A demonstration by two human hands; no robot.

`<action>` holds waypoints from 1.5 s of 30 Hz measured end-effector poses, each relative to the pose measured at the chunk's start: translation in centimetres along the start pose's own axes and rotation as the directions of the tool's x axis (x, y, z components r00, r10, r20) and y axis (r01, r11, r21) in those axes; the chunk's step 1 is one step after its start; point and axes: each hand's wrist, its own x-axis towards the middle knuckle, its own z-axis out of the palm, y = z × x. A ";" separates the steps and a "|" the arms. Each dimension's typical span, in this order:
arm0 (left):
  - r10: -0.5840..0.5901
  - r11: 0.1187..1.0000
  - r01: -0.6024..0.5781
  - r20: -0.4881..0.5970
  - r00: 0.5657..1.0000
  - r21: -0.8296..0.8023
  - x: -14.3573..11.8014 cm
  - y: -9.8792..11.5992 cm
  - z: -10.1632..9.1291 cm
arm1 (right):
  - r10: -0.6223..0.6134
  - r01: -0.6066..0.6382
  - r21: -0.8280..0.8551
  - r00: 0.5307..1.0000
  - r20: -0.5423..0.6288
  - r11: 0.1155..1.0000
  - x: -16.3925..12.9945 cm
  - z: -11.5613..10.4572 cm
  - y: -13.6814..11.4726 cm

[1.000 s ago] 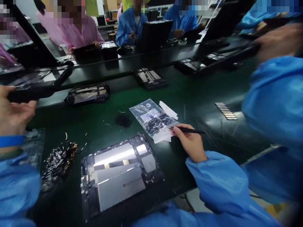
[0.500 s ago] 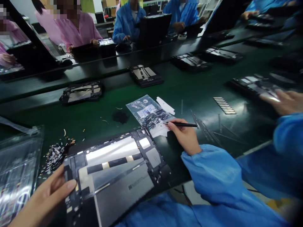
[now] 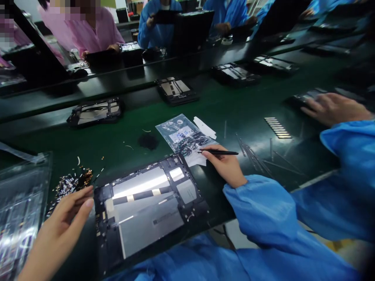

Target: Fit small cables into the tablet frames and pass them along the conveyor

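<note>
An opened tablet [image 3: 146, 214] lies before me with its inner side up, showing silver plates and a dark strip with gold patches. My left hand [image 3: 66, 222] is just off its left edge, thumb and fingers apart, with nothing in them. Black tweezers [image 3: 224, 152] are pinched in my right hand [image 3: 224, 166]. Their tip points left, over the lower part of a clear plastic bag [image 3: 178, 132] of small dark parts; whether it grips one, I cannot tell. White paper strips [image 3: 205, 127] lie by the bag.
A pile of small parts [image 3: 70, 185] and a clear tray [image 3: 20, 210] are at left. More opened tablets [image 3: 175, 89] stand along the green bench. A co-worker's hand [image 3: 336, 107] reaches over a tablet at right, near gold-coloured strips [image 3: 277, 128] and thin clear strips [image 3: 254, 156].
My left hand has let go of the tablet, which now lies flatter on the bench. My right hand has shifted slightly left with the tweezers. The co-worker's hand at right has moved left.
</note>
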 end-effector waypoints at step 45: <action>0.087 0.833 0.020 0.167 0.982 -0.553 -0.8 7.2 1.6 | 0.157 -0.291 0.383 0.925 0.345 0.877 -1.5 2.6 -8.6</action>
